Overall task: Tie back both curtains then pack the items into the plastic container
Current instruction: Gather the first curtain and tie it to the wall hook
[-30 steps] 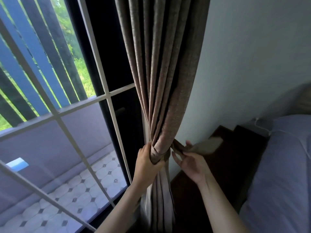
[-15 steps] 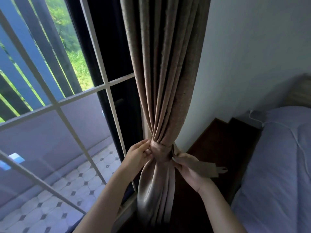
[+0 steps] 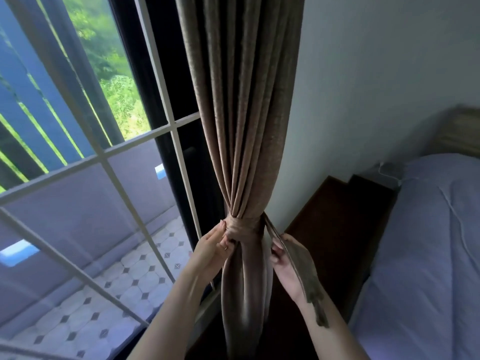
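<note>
A brown curtain (image 3: 244, 113) hangs between the window and the wall, gathered into a tight bunch. A matching fabric tieback (image 3: 242, 227) is wrapped round the bunch. My left hand (image 3: 213, 249) holds the left side of the wrap, with the fingertips pinching the band. My right hand (image 3: 284, 266) grips the loose end of the tieback (image 3: 301, 266), which drapes down over my right wrist. The plastic container and the other curtain are not in view.
A window with white bars (image 3: 104, 157) fills the left, with a tiled balcony behind it. A pale wall (image 3: 376, 87) is on the right. Below it stand a dark wooden bedside unit (image 3: 337, 216) and a bed with a lilac cover (image 3: 428, 255).
The tieback's loose end, held out sideways to the right before, now hangs down over my right wrist. My left hand shifted from gripping the bunch to pinching the wrapped band.
</note>
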Demonstrator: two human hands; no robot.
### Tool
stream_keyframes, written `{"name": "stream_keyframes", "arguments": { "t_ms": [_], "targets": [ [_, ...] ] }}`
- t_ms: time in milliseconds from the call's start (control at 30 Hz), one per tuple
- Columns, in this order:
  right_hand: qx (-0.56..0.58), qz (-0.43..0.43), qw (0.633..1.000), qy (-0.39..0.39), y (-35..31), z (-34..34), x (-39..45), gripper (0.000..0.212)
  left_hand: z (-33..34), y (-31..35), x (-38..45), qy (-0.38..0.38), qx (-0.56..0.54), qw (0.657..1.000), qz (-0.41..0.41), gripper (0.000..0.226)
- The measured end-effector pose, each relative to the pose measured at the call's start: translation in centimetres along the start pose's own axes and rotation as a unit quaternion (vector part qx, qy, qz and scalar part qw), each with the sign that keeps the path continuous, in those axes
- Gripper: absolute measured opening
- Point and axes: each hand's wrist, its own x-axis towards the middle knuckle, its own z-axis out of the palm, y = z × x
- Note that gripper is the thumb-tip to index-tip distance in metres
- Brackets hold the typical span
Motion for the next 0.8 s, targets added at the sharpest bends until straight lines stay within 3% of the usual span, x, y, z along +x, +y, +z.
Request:
{"name": "stream_keyframes", "arguments": {
  "t_ms": [67, 167, 267, 367, 467, 500, 700, 800],
  "targets": [
    [0.035, -0.018, 0.999, 0.001, 1.2, -0.5, -0.5, 0.041, -0.2, -0.4, -0.4, -0.002, -0.004, 1.0, -0.002, 0.024],
    [0.005, -0.05, 0.998, 0.031, 2.8, -0.2, -1.7, 0.033, -0.4, -0.3, -1.0, -0.003, -0.013, 1.0, -0.016, 0.022],
    [-0.059, -0.059, 0.996, 0.03, 3.4, 0.7, -3.2, 0.037, -0.8, 0.1, -1.8, 0.007, -0.009, 0.999, -0.039, 0.022],
    [-0.099, -0.043, 0.993, 0.05, 3.9, 1.9, -4.9, 0.006, -1.3, 0.5, -2.2, 0.014, -0.018, 0.998, -0.051, 0.02],
    [0.034, -0.015, 0.999, -0.02, 4.9, 2.4, -5.5, 0.053, -1.5, 0.5, -2.6, 0.017, -0.031, 0.998, -0.05, 0.023],
    [0.071, -0.011, 0.997, -0.024, 5.2, 2.8, -5.7, 0.058, -1.6, 0.6, -2.7, 0.016, -0.044, 0.998, -0.049, 0.023],
    [0.053, -0.023, 0.998, 0.021, 5.9, 4.2, -5.7, 0.033, -2.1, 0.8, -3.4, 0.005, -0.091, 0.994, -0.068, 0.022],
    [0.04, -0.02, 0.999, 0.028, 6.0, 4.7, -6.3, 0.047, -2.4, 0.8, -3.4, 0.007, -0.053, 0.998, -0.034, 0.028]
  ]
}}
